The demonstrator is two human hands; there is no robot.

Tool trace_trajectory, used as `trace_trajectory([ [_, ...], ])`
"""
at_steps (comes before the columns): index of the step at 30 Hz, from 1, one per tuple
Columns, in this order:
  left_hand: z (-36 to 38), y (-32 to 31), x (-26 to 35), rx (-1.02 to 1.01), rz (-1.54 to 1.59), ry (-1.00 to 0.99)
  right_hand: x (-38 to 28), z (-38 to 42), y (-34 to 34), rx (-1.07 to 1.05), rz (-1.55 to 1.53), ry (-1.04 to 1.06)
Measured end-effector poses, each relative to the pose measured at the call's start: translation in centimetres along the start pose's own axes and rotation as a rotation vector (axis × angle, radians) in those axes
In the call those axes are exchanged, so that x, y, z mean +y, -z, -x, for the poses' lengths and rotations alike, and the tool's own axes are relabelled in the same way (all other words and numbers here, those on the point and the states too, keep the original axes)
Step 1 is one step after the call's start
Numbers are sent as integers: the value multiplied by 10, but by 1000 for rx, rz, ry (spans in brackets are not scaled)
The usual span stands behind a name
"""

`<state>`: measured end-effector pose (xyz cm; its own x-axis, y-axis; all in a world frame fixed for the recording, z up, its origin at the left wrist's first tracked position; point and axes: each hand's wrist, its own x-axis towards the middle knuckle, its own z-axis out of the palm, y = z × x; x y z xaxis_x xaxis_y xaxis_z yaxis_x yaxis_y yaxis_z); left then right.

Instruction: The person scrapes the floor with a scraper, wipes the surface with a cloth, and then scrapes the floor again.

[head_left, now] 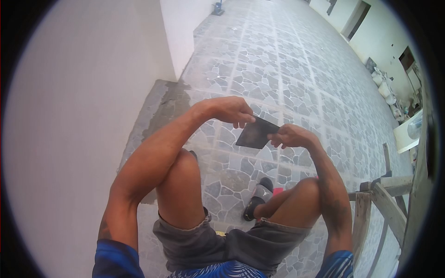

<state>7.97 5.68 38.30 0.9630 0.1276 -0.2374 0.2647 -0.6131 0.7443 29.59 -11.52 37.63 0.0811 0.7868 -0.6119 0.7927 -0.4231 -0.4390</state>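
Note:
A thin, dark, flat rectangular piece (pixel 254 135) is held up in front of my knees, tilted, with a dull smudge on its face. My left hand (pixel 234 111) pinches its upper left corner between thumb and fingers. At the upper right corner, my right hand (pixel 289 136) grips it the same way, fingertips over the edge. Behind the piece lies the floor of grey stone-patterned tiles (pixel 257 74). Its material does not show clearly.
A pale wall (pixel 92 92) rises close on my left, with a bare cement strip (pixel 167 106) at its foot. Wooden framing (pixel 389 204) stands at my right. Filled sacks (pixel 384 90) line the far right wall. A blue object (pixel 217 8) stands far off by the left wall.

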Motion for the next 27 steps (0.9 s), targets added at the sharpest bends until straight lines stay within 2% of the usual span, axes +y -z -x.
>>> trace_trajectory([
  [27, 2, 1, 3, -14, -26, 5, -5, 5, 1, -12, -26, 4],
])
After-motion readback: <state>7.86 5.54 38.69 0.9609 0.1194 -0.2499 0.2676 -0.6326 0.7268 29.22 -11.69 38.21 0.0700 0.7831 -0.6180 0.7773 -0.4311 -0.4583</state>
